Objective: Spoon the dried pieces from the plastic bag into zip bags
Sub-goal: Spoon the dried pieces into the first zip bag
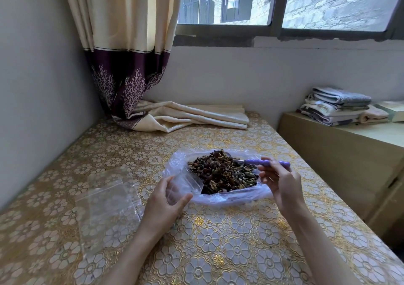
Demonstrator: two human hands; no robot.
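Head view, wide and tilted down over a tabletop (pixel 218 252) in a gold floral cover. Near the centre, a plastic bag (pixel 220 198) spread flat and open, heaped with dried pieces (pixel 220 172), dark brown and tan. At 3 o'clock of the heap, a spoon (pixel 265 162) with a purple handle, its metal bowl pushed into the pile's far right edge. Right hand (pixel 281 181) pinching that handle between thumb and fingertips, wrist toward 5 o'clock. At 9 o'clock of the heap, a small clear zip bag (pixel 185 185), mouth turned toward the pile and touching the plastic bag's near left edge. Left hand (pixel 168 199) curled round the zip bag, thumb on the near side, fingers on the far side. Further toward 9 o'clock, well apart from the heap, spare zip bags (pixel 107 204) lying flat on the tabletop, overlapping; number hard to tell. At 12 o'clock, a folded cream cloth (pixel 196 116) against the wall, touching the hem of a cream and purple curtain (pixel 129 66) hanging at 11 o'clock. Above, a window (pixel 284 3) facing a brick building. At 2 o'clock, a stack of folded laundry (pixel 336 105) on a low cabinet (pixel 341 149) just beside the tabletop.
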